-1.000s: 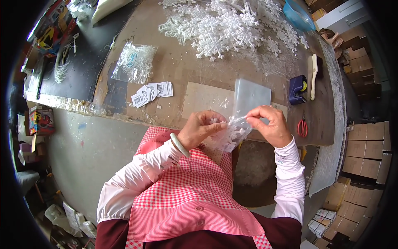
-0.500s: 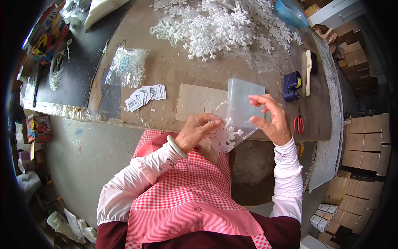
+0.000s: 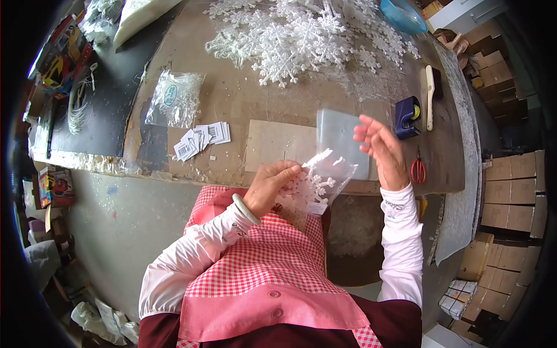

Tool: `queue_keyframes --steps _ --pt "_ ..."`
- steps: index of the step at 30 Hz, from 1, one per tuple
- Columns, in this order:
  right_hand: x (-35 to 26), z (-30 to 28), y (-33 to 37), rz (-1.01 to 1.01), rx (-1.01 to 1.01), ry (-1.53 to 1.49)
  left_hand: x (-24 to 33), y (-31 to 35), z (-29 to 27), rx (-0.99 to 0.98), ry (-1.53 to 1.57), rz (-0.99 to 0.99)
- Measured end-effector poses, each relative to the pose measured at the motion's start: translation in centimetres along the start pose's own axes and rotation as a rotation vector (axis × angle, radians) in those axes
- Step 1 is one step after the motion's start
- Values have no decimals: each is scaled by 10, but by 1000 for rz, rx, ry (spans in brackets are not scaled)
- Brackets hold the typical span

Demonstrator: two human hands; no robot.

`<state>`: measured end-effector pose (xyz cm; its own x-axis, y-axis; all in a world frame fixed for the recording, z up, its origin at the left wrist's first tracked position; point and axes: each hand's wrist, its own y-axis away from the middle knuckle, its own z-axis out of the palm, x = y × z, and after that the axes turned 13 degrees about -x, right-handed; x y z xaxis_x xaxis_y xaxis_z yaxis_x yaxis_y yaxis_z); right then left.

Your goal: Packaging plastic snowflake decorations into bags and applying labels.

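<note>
A clear plastic bag (image 3: 339, 177) with white snowflake ornaments (image 3: 313, 184) inside is pinched in my left hand (image 3: 271, 184), just off the table's front edge. A small white label (image 3: 316, 207) shows at the bag's lower part. My right hand (image 3: 384, 153) is raised to the right of the bag, fingers apart and holding nothing. Below that hand, a stack of flat clear bags (image 3: 342, 130) lies on the table beside a beige board (image 3: 278, 142).
White snowflakes (image 3: 307, 43) heap at the back. Barcode labels (image 3: 200, 139) and a filled bag (image 3: 174, 98) lie left. On the right are a blue tape dispenser (image 3: 407, 118), a brush (image 3: 430, 98) and red-handled scissors (image 3: 418, 170). Cartons (image 3: 510, 191) stack beyond the table.
My right hand has come away from the bag's edge, moving up and slightly right. The bag has spread upward to the right, its label now showing; my left hand keeps its hold.
</note>
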<state>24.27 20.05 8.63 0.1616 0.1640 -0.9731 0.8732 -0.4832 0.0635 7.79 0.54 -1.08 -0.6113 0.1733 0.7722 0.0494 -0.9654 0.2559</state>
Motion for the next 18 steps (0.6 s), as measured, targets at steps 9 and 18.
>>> queue_keyframes --steps 9,18 --pt "25 23 25 54 26 -168 6 -7 8 -68 151 62" --pt "7 23 22 -47 205 176 41 -25 0 -146 -330 102"
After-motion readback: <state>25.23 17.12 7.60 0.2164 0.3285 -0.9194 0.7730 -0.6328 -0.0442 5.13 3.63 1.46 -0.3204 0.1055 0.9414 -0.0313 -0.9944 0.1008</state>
